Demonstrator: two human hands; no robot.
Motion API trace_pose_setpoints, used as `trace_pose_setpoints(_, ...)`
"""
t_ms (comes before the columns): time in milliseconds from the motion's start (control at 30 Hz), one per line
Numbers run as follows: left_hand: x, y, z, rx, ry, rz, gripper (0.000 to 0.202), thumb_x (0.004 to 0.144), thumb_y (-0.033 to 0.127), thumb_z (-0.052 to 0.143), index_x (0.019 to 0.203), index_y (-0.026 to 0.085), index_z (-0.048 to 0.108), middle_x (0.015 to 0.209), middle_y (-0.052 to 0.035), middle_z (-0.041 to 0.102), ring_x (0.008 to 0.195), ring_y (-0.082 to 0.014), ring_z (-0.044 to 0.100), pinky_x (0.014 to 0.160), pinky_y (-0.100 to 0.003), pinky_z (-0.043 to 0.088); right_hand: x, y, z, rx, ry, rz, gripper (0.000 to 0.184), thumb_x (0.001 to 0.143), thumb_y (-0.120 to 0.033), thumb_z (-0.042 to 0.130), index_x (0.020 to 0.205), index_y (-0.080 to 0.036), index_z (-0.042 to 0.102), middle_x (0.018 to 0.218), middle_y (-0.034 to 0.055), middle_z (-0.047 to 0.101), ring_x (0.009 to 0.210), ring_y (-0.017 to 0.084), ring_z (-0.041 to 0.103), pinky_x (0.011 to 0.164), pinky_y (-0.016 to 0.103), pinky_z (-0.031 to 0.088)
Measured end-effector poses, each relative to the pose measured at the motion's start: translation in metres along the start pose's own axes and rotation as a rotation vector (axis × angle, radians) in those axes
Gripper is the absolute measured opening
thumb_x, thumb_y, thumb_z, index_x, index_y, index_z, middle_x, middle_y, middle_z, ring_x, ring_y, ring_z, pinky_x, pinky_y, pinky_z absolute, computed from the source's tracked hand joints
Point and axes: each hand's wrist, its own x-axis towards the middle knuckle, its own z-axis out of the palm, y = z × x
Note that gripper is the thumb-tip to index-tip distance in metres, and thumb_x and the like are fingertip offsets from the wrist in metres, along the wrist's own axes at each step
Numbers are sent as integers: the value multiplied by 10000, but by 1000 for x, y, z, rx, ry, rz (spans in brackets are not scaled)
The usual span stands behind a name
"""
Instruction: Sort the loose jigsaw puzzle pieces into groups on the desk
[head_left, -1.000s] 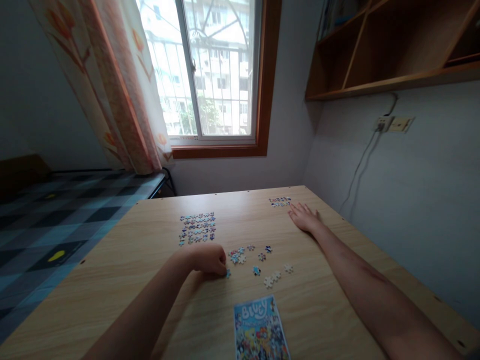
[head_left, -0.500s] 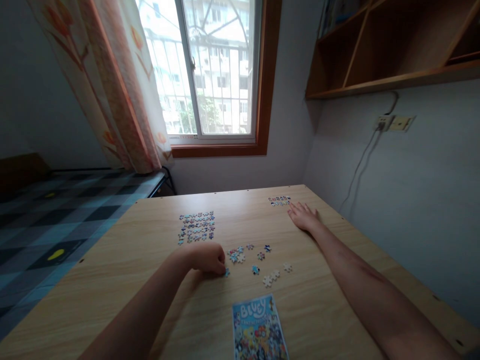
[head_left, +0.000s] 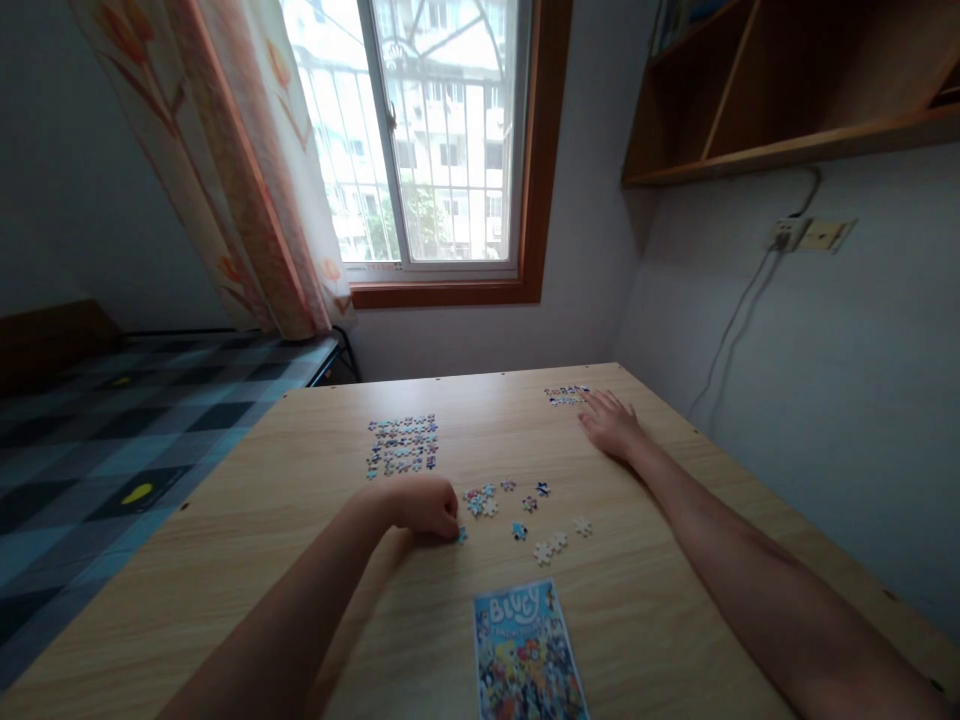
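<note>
My left hand (head_left: 429, 506) is closed, thumb and fingers pinching a small blue jigsaw piece (head_left: 462, 536) low over the table or on it; I cannot tell which. Just right of it lies a loose heap of jigsaw pieces (head_left: 478, 500), with a few single ones scattered beyond, including a blue piece (head_left: 519, 532). Farther off, my right hand (head_left: 611, 425) rests open and palm down, its fingertips at the right end of a small block of pieces (head_left: 566, 396). Left of centre, several rows of pieces (head_left: 403, 445) are laid out.
A Bluey picture sheet (head_left: 529, 650) lies at the near side of the wooden table (head_left: 247, 540). Several pale, face-down pieces (head_left: 551, 547) lie above it. On the left stands a bed (head_left: 187, 390); a shelf (head_left: 750, 150) hangs on the right wall.
The whole view has shifted slightly. My left hand keeps its pinch in the same place. The right hand has crept a little left, its fingertips closer over the small block's end.
</note>
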Motion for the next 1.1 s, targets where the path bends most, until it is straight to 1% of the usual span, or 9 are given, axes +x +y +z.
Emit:
trace_pose_setpoints(100,-1,1,-1,-6,-7,-23,158,610,341,544,542,199,529,518,26,503,505,-133,431,504,-274,334,-5,-21,-17,82,82,-288,360,920,-408,471,1188,-273,669,1481,54,428,1419,286,285,1134,569,220)
trace_pose_setpoints(167,0,1,0,-14,-1,-28,151,603,336,547,542,199,534,516,23,508,503,-134,425,503,-275,338,-10,-39,-29,143,-3,-482,267,897,-391,526,951,-259,752,1429,38,492,1405,287,315,1140,546,219)
trace_pose_setpoints(233,0,-1,1,-20,7,-20,153,598,336,550,535,198,530,501,20,501,495,-133,412,504,-277,343,-15,-57,-42,228,-144,-600,215,858,-379,595,880,-248,763,1349,43,568,1332,258,423,1118,450,299)
trace_pose_setpoints(333,1,-3,2,-9,7,3,152,599,337,546,534,200,527,489,22,489,487,-134,403,503,-281,347,-26,-80,-56,327,-409,-633,197,832,-348,619,887,-224,762,1021,41,709,930,158,638,868,274,464)
trace_pose_setpoints(433,1,-3,2,6,11,0,163,607,346,546,538,200,530,493,21,493,491,-138,412,507,-284,353,-34,-94,-62,297,-631,-592,200,777,-344,663,892,-215,763,779,3,701,672,106,599,625,201,421)
trace_pose_setpoints(533,0,-2,1,0,11,-6,169,613,350,547,544,197,533,501,21,502,487,-138,422,508,-282,358,-36,-96,-60,262,-707,-564,244,717,-344,709,913,-208,758,777,-3,694,631,91,573,551,181,368)
trace_pose_setpoints(700,2,-3,1,-2,-4,-31,152,604,345,547,556,200,543,502,23,505,490,-143,441,508,-282,365,-23,-72,-53,244,-625,-503,244,740,-287,655,945,-210,761,810,10,705,672,102,589,583,184,385)
trace_pose_setpoints(833,2,-2,1,-3,-6,-29,148,608,345,545,581,201,562,531,18,527,500,-144,454,494,-277,352,-8,-33,-49,180,-443,-343,244,769,-241,605,944,-217,773,892,20,732,771,130,638,683,200,439)
trace_pose_setpoints(1100,1,0,-1,-1,17,-44,143,615,339,554,571,203,558,546,19,546,514,-143,464,512,-275,359,5,24,-27,-45,-190,-18,358,888,-392,484,1113,-259,728,1126,32,697,1037,198,620,909,271,452)
